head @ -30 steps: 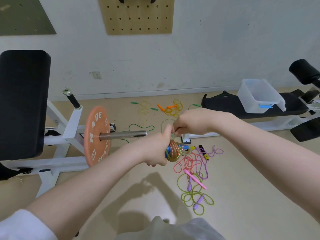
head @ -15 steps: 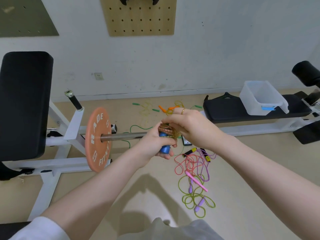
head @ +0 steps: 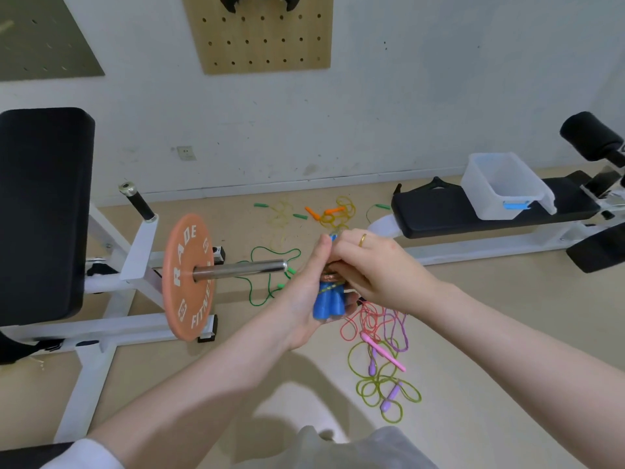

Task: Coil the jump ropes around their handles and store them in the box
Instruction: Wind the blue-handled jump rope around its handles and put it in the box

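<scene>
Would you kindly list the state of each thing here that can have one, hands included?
blue-handled jump rope: coiled round its handles, held upright in both hands
left hand: grips the blue handles
right hand: pinches the coil at its top
clear box: open, on the black bench, nothing visible inside
pink and purple ropes: loose, tangled on the floor
green rope: uncoiled on the floor
orange-handled rope: uncoiled by the wall
</scene>
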A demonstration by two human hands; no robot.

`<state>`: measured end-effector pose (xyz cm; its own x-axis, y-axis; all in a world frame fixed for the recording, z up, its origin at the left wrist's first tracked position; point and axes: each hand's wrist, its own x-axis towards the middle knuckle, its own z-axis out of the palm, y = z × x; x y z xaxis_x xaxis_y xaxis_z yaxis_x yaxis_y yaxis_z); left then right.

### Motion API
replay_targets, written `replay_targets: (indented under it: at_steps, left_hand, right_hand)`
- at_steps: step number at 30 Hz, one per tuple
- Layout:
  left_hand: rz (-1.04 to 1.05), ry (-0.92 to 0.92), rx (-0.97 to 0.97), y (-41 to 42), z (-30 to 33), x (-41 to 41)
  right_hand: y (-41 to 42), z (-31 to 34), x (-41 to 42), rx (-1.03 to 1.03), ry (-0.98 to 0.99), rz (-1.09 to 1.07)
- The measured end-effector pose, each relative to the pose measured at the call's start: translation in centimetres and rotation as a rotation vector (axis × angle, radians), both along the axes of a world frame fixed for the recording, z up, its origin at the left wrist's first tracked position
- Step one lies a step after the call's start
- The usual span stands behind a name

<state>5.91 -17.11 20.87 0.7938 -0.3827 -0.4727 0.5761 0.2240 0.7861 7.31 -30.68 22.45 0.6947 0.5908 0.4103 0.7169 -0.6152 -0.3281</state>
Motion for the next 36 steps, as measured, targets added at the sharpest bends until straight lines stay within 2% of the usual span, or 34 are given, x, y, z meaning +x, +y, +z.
replay_targets:
  at_steps: [3, 7, 10, 15, 21, 25, 31, 34, 36]
  left_hand:
    - [0.044, -0.051, 0.005, 0.1, -0.5, -0.1]
    - [0.061, -0.132, -0.062, 0.8, 0.2, 0.8]
    - [0.09, -0.138, -0.115, 1.1, 0.5, 1.4]
    - [0.09, -0.187, -0.124, 1.7, -0.4, 1.4]
    - [0.149, -0.44, 0.137, 1.3, -0.8, 0.8]
    - [0.16, -0.602, 0.308, 1.0, -0.9, 0.9]
    - [0.21, -0.862, 0.47, 1.5, -1.1, 0.9]
    - [0.221, -0.917, 0.494, 1.6, -1.0, 0.7]
    - [0.22, -0.932, 0.485, 1.6, -0.8, 0.6]
  right_hand:
    - [-0.2, 0.1, -0.5, 0.175, 0.123, 0.008]
    - [0.2, 0.6, -0.9, 0.66, 0.473, -0.043]
    - [0.4, 1.4, -1.2, 0.829, 0.457, -0.197]
    - [0.4, 2.6, -1.9, 0.798, 0.555, -0.16]
    - [0.4, 3.8, -1.0, 0.823, 0.762, -0.197]
    - [0.7, 3.8, -0.9, 0.813, 0.795, -0.276]
    - [1.3, 3.3, -0.9, 0.997, 1.09, -0.364]
    - [1.5, 3.3, -1.1, 0.94, 1.053, -0.344]
    - [1.6, 3.4, -1.3, 0.85, 0.949, -0.354]
